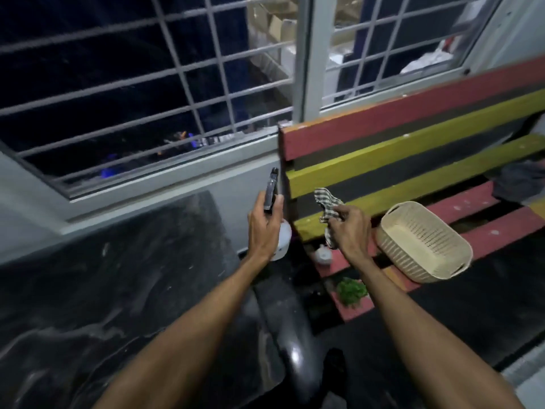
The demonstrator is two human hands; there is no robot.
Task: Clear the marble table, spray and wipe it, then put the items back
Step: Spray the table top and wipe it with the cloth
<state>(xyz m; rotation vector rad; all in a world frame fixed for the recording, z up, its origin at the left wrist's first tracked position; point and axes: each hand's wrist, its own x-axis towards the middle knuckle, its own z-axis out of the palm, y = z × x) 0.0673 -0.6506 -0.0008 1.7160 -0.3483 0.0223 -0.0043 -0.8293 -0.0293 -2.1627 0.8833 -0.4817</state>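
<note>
The dark marble table (124, 284) fills the lower left, its top bare with pale veins and dusty smears. My left hand (264, 228) grips a spray bottle (281, 240) with a black trigger head and a white body, held upright above the table's right edge. My right hand (351, 228) pinches a crumpled checked cloth (327, 205) over the bench. On the striped bench (413, 137) sit a cream woven basket (424, 243), a small white pot (323, 255) and a little green plant (351, 290).
A barred window (147, 84) runs along the wall behind the table. A dark cloth bundle (522, 181) lies at the bench's far right. A glossy black rounded edge (283, 329), part of the table or a chair, sits between table and bench.
</note>
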